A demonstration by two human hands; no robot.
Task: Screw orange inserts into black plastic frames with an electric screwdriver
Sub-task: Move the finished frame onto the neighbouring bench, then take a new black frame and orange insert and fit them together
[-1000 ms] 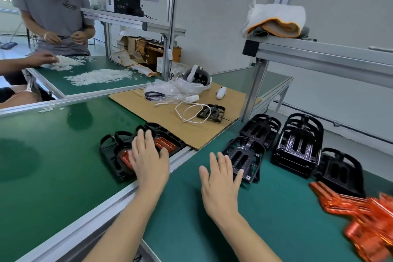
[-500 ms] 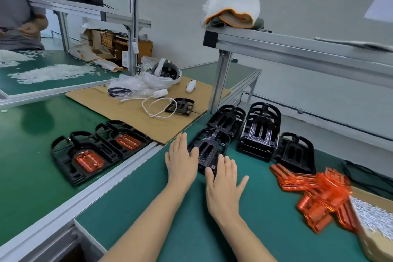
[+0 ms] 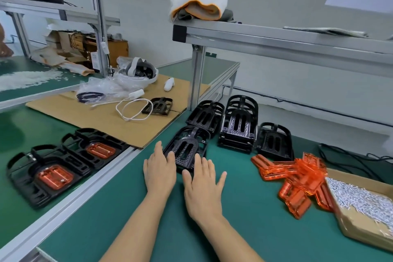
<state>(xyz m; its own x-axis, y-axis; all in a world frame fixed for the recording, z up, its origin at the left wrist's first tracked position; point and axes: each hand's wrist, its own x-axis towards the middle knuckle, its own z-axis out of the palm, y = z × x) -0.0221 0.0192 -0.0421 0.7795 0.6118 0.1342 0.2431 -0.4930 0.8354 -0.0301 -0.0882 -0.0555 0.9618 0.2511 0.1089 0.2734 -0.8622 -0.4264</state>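
We see both hands flat on the green mat with fingers straight and gripping nothing — the left hand [image 3: 159,171] lies just beside the near left edge of a black frame [image 3: 185,147], and the right hand [image 3: 203,185] has its fingertips touching that frame's near end. More frames [image 3: 238,125] stand just beyond it, the orange inserts [image 3: 297,178] lie in a loose pile to the right, touching a box of screws [image 3: 365,206] at the far right edge. On the table to the left, two frames [image 3: 63,161] already hold inserts — beyond them, cardboard [image 3: 102,117] carries a white cable and a headset.
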